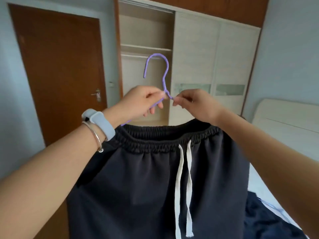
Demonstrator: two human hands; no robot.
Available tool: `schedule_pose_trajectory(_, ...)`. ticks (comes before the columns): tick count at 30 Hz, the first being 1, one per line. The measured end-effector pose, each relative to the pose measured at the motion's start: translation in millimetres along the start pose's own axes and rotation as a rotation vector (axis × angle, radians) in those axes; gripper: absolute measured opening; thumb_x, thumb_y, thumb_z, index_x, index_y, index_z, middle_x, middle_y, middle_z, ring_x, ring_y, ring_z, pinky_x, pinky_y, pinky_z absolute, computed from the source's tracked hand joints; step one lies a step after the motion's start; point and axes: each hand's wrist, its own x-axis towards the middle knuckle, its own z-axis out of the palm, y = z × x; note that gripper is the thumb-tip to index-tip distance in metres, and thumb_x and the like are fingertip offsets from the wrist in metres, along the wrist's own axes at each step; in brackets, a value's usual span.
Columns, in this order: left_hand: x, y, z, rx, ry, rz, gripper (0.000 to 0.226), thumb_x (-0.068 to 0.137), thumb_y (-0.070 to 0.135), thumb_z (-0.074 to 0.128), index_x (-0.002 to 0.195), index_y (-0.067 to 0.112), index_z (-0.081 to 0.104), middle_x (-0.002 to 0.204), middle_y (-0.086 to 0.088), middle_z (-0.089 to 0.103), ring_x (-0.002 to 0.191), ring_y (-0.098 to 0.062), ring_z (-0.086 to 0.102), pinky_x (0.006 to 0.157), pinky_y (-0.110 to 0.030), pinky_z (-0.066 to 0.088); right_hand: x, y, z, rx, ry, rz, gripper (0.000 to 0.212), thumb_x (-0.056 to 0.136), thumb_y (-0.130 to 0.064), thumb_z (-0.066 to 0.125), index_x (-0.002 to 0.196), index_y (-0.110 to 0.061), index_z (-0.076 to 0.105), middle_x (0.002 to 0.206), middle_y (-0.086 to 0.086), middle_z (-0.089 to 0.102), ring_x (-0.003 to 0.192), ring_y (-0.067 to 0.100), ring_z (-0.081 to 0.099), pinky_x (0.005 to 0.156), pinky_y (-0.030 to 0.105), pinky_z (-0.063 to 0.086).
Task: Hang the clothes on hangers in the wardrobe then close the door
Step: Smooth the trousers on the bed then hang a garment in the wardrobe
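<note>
While the left hand (143,102) curls its fingers round the purple hanger (163,83) just below the neck, the right hand (196,105) pinches the twisted wire at the neck from the other side; both hands therefore grip the hanger at centre frame, hook upright. Below them a dark garment (138,178) hangs by its elastic waistband (155,145), filling the lower centre, with a white drawstring (179,169) trailing down its front. It looks soft, limp and fairly light, liable to slide along the thin, smooth wire, so the load is best carried at the neck, where the hanger is stiffest, rather than by the cloth. Behind, at upper centre, the wardrobe (146,31) stands open, its hanging rail (134,56) level with the hook, and the pale sliding door (195,57) is drawn to the right. More dark clothing (269,221) lies at lower right.
</note>
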Motion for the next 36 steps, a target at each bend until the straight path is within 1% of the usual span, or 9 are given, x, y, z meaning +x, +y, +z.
schedule_pose_trajectory(3,-4,-54,-67,0.223,0.131,-0.010,0.027,0.095,0.026,0.044,0.102,0.013,0.066,0.089,0.004,0.068,0.071,-0.005,0.065,0.067,-0.022,0.053,56,-24,36,-0.030,0.050,-0.017,0.031,0.095,-0.030,0.046,0.095,-0.009,0.068,0.072,0.009,0.055,0.073,0.023,0.048,0.059,0.027,0.034)
schedule_pose_trajectory(7,-10,-124,-135,0.453,0.208,-0.139,0.031,0.090,0.038,0.048,0.113,0.023,0.063,0.108,0.005,0.064,0.101,-0.011,0.057,0.085,-0.022,0.038,128,-40,77,0.012,0.156,-0.008,0.031,0.096,-0.029,0.046,0.097,-0.007,0.068,0.060,-0.002,0.047,0.056,0.013,0.040,0.048,0.007,0.033)
schedule_pose_trajectory(13,26,-222,-175,0.559,0.198,-0.206,0.074,0.082,0.050,0.055,0.144,0.022,0.026,0.146,-0.003,0.039,0.132,-0.024,0.038,0.103,-0.033,0.033,214,-45,147,0.107,0.192,-0.023,0.030,0.095,-0.028,0.046,0.095,-0.008,0.069,0.064,-0.003,0.049,0.058,0.015,0.041,0.047,0.003,0.034)
schedule_pose_trajectory(15,40,-259,-185,0.652,0.172,-0.237,0.078,0.080,0.053,0.056,0.145,0.027,0.020,0.144,-0.006,0.038,0.131,-0.029,0.037,0.108,-0.046,0.034,239,-41,170,0.135,0.185,-0.036,0.031,0.095,-0.028,0.046,0.095,-0.008,0.069,0.070,-0.001,0.053,0.070,0.018,0.044,0.049,0.002,0.033)
schedule_pose_trajectory(17,57,-295,-194,0.693,0.247,-0.186,0.061,0.085,0.046,0.053,0.138,0.030,0.029,0.131,-0.009,0.046,0.120,-0.031,0.046,0.102,-0.050,0.038,266,-32,194,0.152,0.165,-0.055,0.030,0.095,-0.029,0.046,0.094,-0.009,0.069,0.069,-0.002,0.052,0.075,0.017,0.045,0.050,0.001,0.033)
schedule_pose_trajectory(23,125,-399,-211,0.607,0.352,-0.017,0.015,0.095,0.023,0.044,0.108,0.017,0.048,0.105,-0.009,0.056,0.091,-0.024,0.053,0.072,-0.025,0.037,360,17,272,0.221,0.100,-0.079,0.025,0.095,-0.030,0.046,0.091,-0.016,0.066,0.066,-0.011,0.048,0.060,0.008,0.042,0.051,0.006,0.034)
schedule_pose_trajectory(27,180,-459,-235,0.549,0.383,-0.064,0.017,0.096,0.023,0.042,0.089,0.037,0.036,0.093,-0.027,0.059,0.080,-0.034,0.054,0.072,-0.032,0.037,435,49,317,0.246,0.058,-0.101,0.025,0.095,-0.030,0.047,0.089,-0.015,0.066,0.074,0.002,0.055,0.068,0.014,0.046,0.058,0.011,0.035)
schedule_pose_trajectory(30,222,-503,-260,0.588,0.376,-0.093,0.014,0.096,0.024,0.041,0.090,0.035,0.036,0.091,-0.031,0.058,0.082,-0.040,0.058,0.074,-0.043,0.042,489,67,344,0.258,0.035,-0.101,0.024,0.095,-0.030,0.047,0.085,-0.016,0.064,0.084,0.017,0.056,0.078,0.019,0.047,0.064,0.020,0.038)
schedule_pose_trajectory(36,294,-595,-289,0.806,0.290,-0.044,0.013,0.094,0.018,0.044,0.101,0.012,0.052,0.107,-0.014,0.058,0.099,-0.033,0.054,0.087,-0.038,0.040,585,88,401,0.261,0.034,-0.049,0.027,0.095,-0.028,0.047,0.092,-0.012,0.068,0.069,-0.007,0.052,0.062,0.005,0.044,0.051,-0.002,0.033)
